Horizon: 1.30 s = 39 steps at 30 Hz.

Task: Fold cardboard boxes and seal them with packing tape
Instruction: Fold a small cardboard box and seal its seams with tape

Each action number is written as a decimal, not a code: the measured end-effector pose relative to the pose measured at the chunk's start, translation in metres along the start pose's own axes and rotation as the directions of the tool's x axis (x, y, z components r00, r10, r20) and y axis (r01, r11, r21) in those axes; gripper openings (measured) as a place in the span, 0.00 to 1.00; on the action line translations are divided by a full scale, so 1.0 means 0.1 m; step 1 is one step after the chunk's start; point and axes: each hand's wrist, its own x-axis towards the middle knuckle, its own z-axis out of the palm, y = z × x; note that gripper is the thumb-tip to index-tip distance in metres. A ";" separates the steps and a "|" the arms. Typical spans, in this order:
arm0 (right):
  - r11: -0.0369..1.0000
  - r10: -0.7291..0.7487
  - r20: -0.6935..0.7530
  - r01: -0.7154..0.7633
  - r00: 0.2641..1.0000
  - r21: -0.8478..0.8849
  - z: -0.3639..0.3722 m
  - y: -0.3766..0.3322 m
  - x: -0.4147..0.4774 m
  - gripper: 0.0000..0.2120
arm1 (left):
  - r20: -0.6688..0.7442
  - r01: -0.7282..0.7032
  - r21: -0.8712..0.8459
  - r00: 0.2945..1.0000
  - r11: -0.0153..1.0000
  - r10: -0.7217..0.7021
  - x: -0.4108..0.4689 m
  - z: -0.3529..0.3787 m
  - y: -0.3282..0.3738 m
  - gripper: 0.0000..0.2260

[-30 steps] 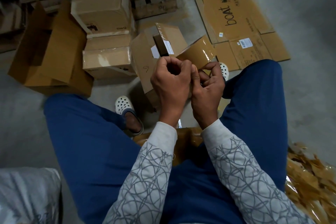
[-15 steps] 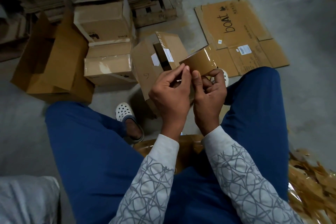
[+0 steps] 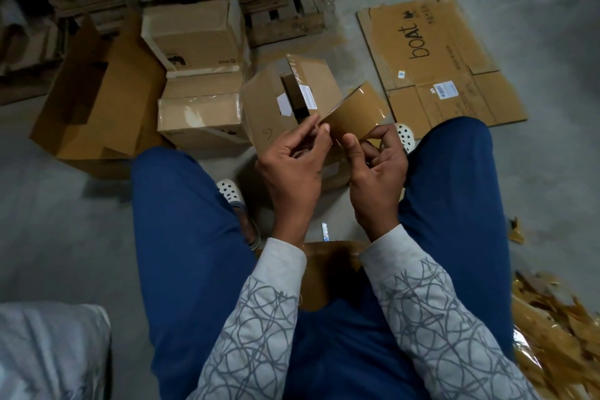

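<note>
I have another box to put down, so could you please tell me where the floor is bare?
Bare concrete lies left, between the open box, the left leg and the grey cloth, and right, between the flattened sheet, the right leg and the tape scraps. Straight ahead is crowded with boxes.

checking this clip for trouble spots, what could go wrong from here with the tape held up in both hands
1. The brown tape sticks out unsupported past the left hand and right hand pinching its end. It may curl over and stick to itself or to the fingers.
2. The small box below has a flap standing open, so taping before it is pressed flat could seal it crooked.
</note>
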 end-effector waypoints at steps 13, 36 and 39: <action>0.997 0.082 -0.013 -0.083 0.997 -0.008 -0.16 0.03 -0.05 0.12 | 0.059 -0.007 -0.013 0.998 1.000 0.008 -0.05 0.09 -0.21 0.09; 0.816 0.563 0.166 -0.577 0.810 0.047 -0.34 -0.09 0.16 0.20 | 0.375 0.742 -0.434 0.664 0.511 -0.646 0.11 -0.01 -0.04 0.05; 0.760 0.608 0.287 -0.648 0.740 0.061 -0.30 -0.07 0.11 0.24 | 0.333 0.692 -0.487 0.712 0.534 -0.618 0.11 -0.04 -0.02 0.01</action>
